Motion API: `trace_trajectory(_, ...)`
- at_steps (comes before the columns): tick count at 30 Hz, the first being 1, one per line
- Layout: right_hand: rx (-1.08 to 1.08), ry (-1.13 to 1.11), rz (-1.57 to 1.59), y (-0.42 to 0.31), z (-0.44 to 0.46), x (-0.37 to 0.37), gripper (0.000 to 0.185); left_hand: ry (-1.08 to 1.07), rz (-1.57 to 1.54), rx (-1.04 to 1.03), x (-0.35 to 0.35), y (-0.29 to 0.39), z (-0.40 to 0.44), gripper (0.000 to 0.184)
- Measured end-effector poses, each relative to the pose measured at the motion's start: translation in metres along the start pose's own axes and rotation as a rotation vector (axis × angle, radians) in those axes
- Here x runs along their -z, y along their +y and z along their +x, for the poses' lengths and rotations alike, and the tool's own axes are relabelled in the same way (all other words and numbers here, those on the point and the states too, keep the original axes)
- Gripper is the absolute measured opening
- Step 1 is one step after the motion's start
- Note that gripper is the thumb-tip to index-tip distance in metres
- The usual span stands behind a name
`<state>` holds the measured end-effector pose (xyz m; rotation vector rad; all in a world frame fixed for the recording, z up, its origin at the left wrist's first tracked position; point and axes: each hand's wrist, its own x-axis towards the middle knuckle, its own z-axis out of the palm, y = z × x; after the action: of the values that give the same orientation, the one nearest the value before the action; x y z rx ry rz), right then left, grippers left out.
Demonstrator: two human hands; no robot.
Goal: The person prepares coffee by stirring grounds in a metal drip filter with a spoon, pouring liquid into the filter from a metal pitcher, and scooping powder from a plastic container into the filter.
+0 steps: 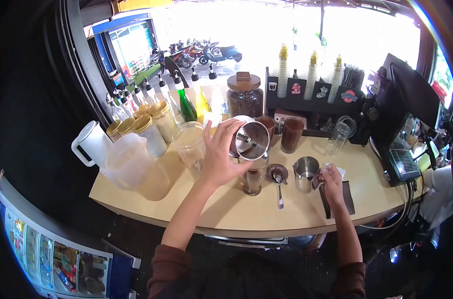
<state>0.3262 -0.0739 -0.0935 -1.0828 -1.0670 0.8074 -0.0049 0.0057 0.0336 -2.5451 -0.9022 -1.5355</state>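
My left hand is wrapped round a shiny metal cup, its open mouth tilted toward me. Below that cup, partly hidden by it, stands a glass with a brownish drink. Just right of the glass, a spoon lies with its bowl on a small dark round dish. A steel milk pitcher stands upright beside my right hand. The right hand's fingers are curled closed near a small dark brown piece and something white; what they hold is unclear. A dark cloth lies under that wrist.
Left on the counter are a cloudy plastic pitcher, a white jug, gold-lidded jars and several pump bottles. Behind stand a coffee-bean jar, brown-filled glasses and a cup rack. A black machine is right.
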Motion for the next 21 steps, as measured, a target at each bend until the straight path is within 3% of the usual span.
trace_trajectory(6,0.052,-0.039,0.031,-0.083,0.009,-0.038,0.007,-0.074,0.008,-0.020,0.006,-0.002,0.005,0.082)
trace_trajectory(13,0.272,-0.246,-0.069,-0.149,0.030,-0.078,0.014,-0.109,0.045,-0.088,0.007,-0.003,0.008,0.082)
trace_trajectory(21,0.332,-0.271,-0.349,-0.180,0.052,-0.101,0.020,-0.096,0.048,-0.110,0.007,-0.004,0.007,0.083)
